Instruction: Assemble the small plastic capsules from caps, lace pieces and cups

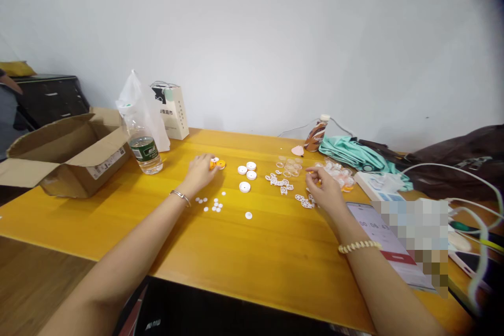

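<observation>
My left hand (201, 170) curls its fingers at a small cluster of orange discs (220, 164) with white parts, and its fingertips are partly hidden. To the right, my right hand (325, 189) has its fingers bent together; whatever is between them is too small to make out. Beside it lie white cut-out pieces (281, 182), clear rings (289, 166) and a pile of clear and orange parts (336, 172). Between my hands are several round white cups (244, 187). Small white discs (216, 205) are scattered nearer me, with a larger white disc (248, 215) apart.
On the left stand an open cardboard box (74, 152), a water bottle (144, 149) and a paper bag (175, 113). At right are a drink bottle (316, 135), teal cloth (354, 153), a power strip (378, 186), cables and a phone (378, 236). A person's arm (10, 83) shows far left.
</observation>
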`<state>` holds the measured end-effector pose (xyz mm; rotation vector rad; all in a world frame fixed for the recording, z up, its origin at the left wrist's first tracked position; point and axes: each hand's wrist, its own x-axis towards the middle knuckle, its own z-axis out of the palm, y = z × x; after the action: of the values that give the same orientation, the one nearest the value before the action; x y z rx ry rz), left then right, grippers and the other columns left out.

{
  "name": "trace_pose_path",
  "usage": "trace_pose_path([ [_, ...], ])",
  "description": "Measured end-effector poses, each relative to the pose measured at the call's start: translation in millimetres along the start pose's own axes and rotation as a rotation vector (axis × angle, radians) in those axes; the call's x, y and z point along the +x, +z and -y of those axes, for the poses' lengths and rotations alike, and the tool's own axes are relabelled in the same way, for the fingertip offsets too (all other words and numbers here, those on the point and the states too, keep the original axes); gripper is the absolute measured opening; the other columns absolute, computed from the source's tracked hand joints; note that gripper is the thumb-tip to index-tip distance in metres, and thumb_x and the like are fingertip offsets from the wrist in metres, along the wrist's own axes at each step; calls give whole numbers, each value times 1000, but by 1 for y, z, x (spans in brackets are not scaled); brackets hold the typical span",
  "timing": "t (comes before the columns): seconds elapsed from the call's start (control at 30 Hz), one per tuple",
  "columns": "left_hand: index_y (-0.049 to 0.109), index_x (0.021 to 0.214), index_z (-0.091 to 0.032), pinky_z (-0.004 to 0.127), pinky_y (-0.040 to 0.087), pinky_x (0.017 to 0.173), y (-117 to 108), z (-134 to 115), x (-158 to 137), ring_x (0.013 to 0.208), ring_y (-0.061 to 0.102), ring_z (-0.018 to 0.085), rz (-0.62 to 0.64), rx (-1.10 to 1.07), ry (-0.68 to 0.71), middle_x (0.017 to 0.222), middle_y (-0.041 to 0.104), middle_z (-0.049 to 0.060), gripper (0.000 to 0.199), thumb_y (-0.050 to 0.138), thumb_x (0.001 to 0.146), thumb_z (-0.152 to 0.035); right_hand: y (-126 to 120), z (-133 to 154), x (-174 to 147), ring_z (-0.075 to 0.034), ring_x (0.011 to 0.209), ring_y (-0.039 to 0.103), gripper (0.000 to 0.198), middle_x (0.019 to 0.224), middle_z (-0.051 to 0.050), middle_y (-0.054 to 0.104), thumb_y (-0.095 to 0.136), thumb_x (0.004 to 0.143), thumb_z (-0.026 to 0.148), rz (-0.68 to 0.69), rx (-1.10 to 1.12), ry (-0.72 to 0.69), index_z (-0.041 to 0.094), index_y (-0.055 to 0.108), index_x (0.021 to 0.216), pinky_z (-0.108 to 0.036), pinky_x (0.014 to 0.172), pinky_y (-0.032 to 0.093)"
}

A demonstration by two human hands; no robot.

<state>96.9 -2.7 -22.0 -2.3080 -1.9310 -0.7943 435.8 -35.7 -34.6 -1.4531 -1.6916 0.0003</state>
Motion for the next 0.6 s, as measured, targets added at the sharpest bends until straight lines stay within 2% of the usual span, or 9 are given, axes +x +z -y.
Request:
trace_pose_path([
  [0.07, 49, 111, -12, 33, 36, 85, 5, 20, 11, 102, 50, 26, 45, 76, -102, 109, 57, 14, 40, 48, 80, -36, 1, 2, 0, -17, 65, 53, 22, 72, -5, 59, 44, 75, 29, 8, 4, -3, 17, 56, 89, -29, 60, 41],
  [0.17, 52, 107, -12, 29, 39, 77, 14, 34, 19, 92, 56, 24, 101, 77, -120, 99, 62, 13, 38, 49, 78, -37, 1, 2, -1, -17, 65, 53, 22, 72, -4, 59, 44, 76, 29, 14, 8, -3, 17, 56, 90, -29, 60, 41],
  [0.3, 57, 100, -16, 29, 38, 79, 19, 33, 22, 91, 57, 23, 112, 72, -115, 95, 64, 11, 30, 51, 78, -34, 0, 0, -1, -17, 65, 54, 21, 70, -3, 58, 45, 76, 29, 17, 9, 1, 18, 56, 90, -29, 61, 41],
  [0.43, 54, 107, -17, 34, 33, 88, 9, 21, 16, 104, 51, 25, 30, 56, -109, 107, 60, 11, 32, 49, 79, -32, 1, -3, 0, -17, 65, 54, 22, 71, -3, 58, 45, 76, 28, 21, 27, -4, 17, 56, 92, -29, 62, 41],
  [0.5, 52, 111, -18, 32, 34, 89, 2, 6, 5, 107, 49, 23, 26, -63, -31, 112, 57, 9, 35, 51, 79, -33, 1, -4, 0, -17, 66, 54, 22, 72, -4, 58, 45, 77, 28, 22, 32, -8, 17, 56, 92, -29, 63, 41],
  [0.53, 51, 112, -19, 30, 36, 88, -2, -3, -3, 104, 50, 21, 79, -180, 55, 112, 57, 8, 38, 53, 77, -34, 2, -4, 0, -17, 66, 54, 22, 72, -4, 58, 45, 77, 28, 22, 33, -8, 17, 56, 93, -29, 63, 41],
  [0.6, 47, 119, -22, 26, 41, 80, -9, -23, -20, 96, 54, 18, 339, -403, 294, 108, 58, 6, 47, 57, 75, -37, 2, -3, -1, -16, 66, 54, 22, 73, -4, 58, 45, 77, 28, 23, 34, -4, 16, 56, 92, -29, 63, 41],
])
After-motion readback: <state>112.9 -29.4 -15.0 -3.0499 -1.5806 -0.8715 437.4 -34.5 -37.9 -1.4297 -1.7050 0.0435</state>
